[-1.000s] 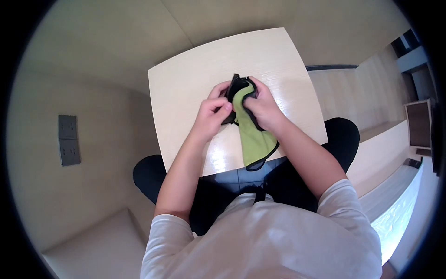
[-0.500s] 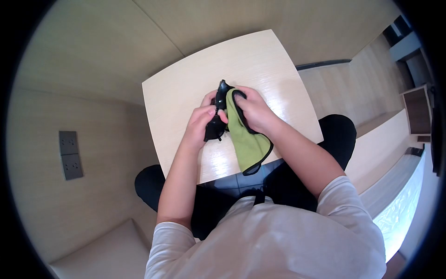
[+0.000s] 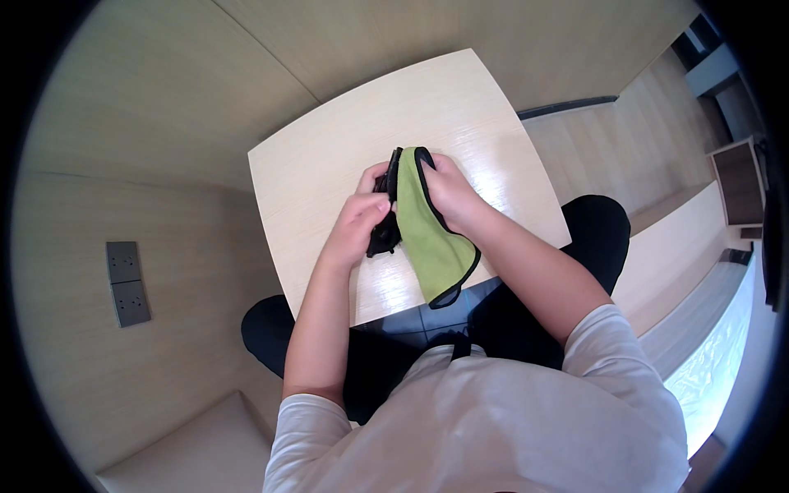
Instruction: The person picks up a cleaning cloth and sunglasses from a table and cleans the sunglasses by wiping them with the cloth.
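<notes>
Nearest me, the black-bordered end of the green cloth [image 3: 423, 238] trails past the near edge of the table [image 3: 308, 185]. Farther in, my left hand [image 3: 357, 220] grasps black glasses [image 3: 383, 239], apparently sunglasses, over the tabletop; my right hand [image 3: 452, 194] grips the cloth's upper part just beside them. For good wiping, I should support the glasses close to the rubbed spot, keep the cloth flat and press lightly. Beyond stands a wood-toned wall [image 3: 394, 34].
</notes>
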A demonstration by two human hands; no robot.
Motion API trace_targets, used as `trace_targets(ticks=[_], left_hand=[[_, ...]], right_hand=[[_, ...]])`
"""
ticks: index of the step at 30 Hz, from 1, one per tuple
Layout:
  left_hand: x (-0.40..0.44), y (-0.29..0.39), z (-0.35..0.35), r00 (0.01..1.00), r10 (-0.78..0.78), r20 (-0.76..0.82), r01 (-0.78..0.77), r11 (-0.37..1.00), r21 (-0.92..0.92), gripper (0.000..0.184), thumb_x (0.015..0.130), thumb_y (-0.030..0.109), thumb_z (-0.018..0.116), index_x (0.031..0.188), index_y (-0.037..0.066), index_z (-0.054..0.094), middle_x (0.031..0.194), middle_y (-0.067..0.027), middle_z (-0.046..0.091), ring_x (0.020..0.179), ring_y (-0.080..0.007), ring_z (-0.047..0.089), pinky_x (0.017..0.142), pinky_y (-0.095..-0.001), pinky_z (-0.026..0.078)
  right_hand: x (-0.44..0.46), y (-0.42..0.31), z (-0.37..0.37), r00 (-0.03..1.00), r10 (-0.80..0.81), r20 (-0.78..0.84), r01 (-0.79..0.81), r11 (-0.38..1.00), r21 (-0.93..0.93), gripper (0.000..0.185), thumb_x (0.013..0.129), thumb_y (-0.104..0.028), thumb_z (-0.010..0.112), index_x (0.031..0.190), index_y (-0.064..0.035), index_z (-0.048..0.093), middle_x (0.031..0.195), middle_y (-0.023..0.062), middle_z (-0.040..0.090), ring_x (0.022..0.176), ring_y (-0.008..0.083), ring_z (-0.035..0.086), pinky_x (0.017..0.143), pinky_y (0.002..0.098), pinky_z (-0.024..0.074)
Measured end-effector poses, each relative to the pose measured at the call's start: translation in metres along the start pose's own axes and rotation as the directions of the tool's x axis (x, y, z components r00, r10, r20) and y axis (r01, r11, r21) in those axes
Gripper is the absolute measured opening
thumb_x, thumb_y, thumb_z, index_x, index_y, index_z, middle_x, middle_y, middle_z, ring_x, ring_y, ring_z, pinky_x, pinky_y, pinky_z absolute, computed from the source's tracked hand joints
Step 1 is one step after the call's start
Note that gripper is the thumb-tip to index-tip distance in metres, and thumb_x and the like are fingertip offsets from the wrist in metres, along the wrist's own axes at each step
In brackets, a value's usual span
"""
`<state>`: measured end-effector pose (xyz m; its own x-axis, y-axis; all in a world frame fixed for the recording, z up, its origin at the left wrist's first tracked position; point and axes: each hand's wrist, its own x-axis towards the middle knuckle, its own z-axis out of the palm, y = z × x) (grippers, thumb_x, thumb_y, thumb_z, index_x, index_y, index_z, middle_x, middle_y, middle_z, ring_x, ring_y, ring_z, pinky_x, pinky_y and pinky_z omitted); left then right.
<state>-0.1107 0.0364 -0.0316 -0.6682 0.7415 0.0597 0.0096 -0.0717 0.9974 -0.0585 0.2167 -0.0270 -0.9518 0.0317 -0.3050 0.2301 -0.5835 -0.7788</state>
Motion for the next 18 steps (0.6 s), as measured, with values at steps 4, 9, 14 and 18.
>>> trace_targets(ticks=[4, 9, 14, 18], left_hand=[[0.000, 0.001, -0.007, 1.000, 0.013, -0.024, -0.015, 0.994, -0.111, 0.039, 0.093, 0.028, 0.054, 0.082, -0.006, 0.068, 0.143, -0.0186, 0.044, 0.127, -0.0284, 0.048, 0.107, -0.0347, 0.034], [-0.001, 0.002, -0.011, 0.998, -0.038, -0.045, 0.026, 0.972, -0.234, 0.038, 0.093, 0.028, 0.055, 0.078, -0.004, 0.068, 0.142, -0.0178, 0.045, 0.115, -0.0249, 0.055, 0.094, -0.0317, 0.043], [-0.001, 0.004, -0.007, 0.999, -0.040, -0.027, 0.038, 0.998, -0.043, 0.037, 0.093, 0.028, 0.056, 0.079, -0.004, 0.068, 0.147, -0.0174, 0.042, 0.122, -0.0256, 0.051, 0.100, -0.0332, 0.041], [0.000, 0.004, 0.000, 1.000, 0.006, 0.000, -0.006, 1.000, 0.006, 0.026, 0.092, 0.016, 0.054, 0.081, -0.004, 0.068, 0.148, -0.0162, 0.038, 0.130, -0.0274, 0.044, 0.110, -0.0368, 0.032]], right_hand=[[0.005, 0.004, -0.006, 0.996, -0.005, 0.084, -0.002, 0.997, 0.080, 0.021, 0.103, -0.014, 0.048, 0.106, 0.0023, 0.061, 0.095, 0.0102, 0.067, 0.081, 0.0155, 0.066, 0.070, 0.0307, 0.0557], [0.008, 0.007, -0.004, 0.983, -0.022, 0.182, -0.006, 0.988, 0.154, 0.016, 0.094, 0.002, 0.055, 0.110, 0.0023, 0.058, 0.100, 0.0106, 0.065, 0.087, 0.0158, 0.065, 0.079, 0.0308, 0.0547], [0.004, -0.001, -0.006, 0.966, 0.007, 0.258, -0.015, 1.000, 0.026, 0.032, 0.081, 0.012, 0.056, 0.111, 0.0006, 0.056, 0.095, 0.0098, 0.064, 0.085, 0.0164, 0.066, 0.077, 0.0309, 0.0552], [0.008, 0.007, -0.006, 0.979, -0.008, 0.205, 0.008, 1.000, 0.000, 0.028, 0.079, 0.012, 0.057, 0.105, 0.0000, 0.057, 0.091, 0.0098, 0.064, 0.076, 0.0167, 0.066, 0.070, 0.0315, 0.0556]])
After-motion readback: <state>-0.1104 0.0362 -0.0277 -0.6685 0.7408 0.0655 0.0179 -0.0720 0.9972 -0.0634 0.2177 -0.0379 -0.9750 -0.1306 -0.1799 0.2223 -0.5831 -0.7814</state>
